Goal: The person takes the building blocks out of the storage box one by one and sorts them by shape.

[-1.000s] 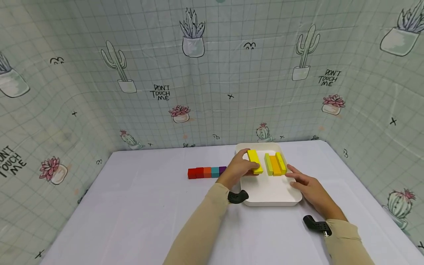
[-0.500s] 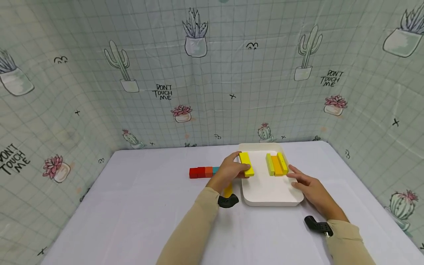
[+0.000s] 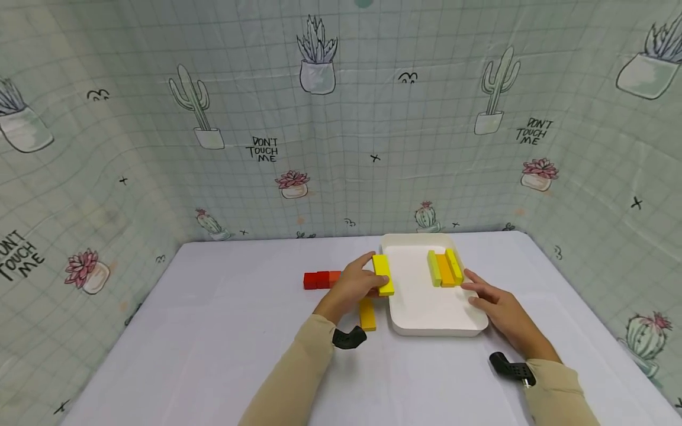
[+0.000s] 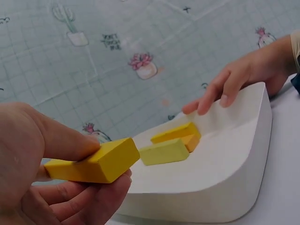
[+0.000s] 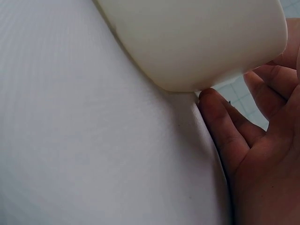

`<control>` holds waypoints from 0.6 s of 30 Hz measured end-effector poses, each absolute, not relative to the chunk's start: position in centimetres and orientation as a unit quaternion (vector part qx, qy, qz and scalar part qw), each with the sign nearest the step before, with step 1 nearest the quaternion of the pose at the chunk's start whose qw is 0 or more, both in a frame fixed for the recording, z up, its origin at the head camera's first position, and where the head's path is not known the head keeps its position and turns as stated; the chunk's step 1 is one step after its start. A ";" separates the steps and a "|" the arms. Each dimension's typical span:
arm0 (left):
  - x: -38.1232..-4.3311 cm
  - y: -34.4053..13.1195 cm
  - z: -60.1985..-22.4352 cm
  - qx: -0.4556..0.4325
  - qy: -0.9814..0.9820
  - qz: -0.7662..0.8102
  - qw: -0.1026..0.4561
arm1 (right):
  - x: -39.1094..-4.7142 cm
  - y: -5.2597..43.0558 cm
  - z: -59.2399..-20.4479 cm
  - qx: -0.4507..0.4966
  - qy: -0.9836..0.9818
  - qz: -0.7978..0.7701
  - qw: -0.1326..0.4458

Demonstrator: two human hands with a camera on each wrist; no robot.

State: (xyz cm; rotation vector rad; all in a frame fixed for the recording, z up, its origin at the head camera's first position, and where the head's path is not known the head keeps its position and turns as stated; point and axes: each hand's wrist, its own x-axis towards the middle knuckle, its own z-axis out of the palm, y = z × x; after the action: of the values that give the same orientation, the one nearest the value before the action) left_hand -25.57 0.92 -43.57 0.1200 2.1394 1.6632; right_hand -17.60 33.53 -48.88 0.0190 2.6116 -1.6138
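My left hand (image 3: 348, 290) pinches a yellow block (image 3: 383, 276) between thumb and fingers, raised just off the left rim of the white tray (image 3: 437, 332). In the left wrist view the held block (image 4: 96, 161) shows its near end, with the fingers below it. Inside the tray lie a lime-yellow block (image 3: 434, 269), an orange block (image 3: 445, 272) and a yellow block (image 3: 454, 266), side by side near the right wall. My right hand (image 3: 501, 307) rests at the tray's right side, its relaxed fingers touching the rim. The right wrist view shows those fingers (image 5: 225, 126) against the outer wall.
A darker yellow block (image 3: 367, 315) lies on the white table between my left wrist and the tray. Beyond my left hand, red blocks (image 3: 317, 280) and an orange-red one (image 3: 334, 277) stand in a row, its right part hidden by the hand. Patterned cloth surrounds the table.
My left hand has carried the yellow block leftward from over the tray to beyond its left edge. It now covers the row's teal and purple blocks and uncovers the darker yellow one.
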 end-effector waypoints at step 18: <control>-23.9 -3.4 -45.4 0.022 0.764 0.619 0.180 | -17.4 33.3 -48.7 0.002 0.849 -0.528 0.037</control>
State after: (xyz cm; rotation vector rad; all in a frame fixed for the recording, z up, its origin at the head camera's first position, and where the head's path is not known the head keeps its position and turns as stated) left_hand -23.85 -3.44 -45.36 0.0632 2.1581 1.7498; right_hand -17.41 33.27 -48.66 0.0066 2.6052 -1.6201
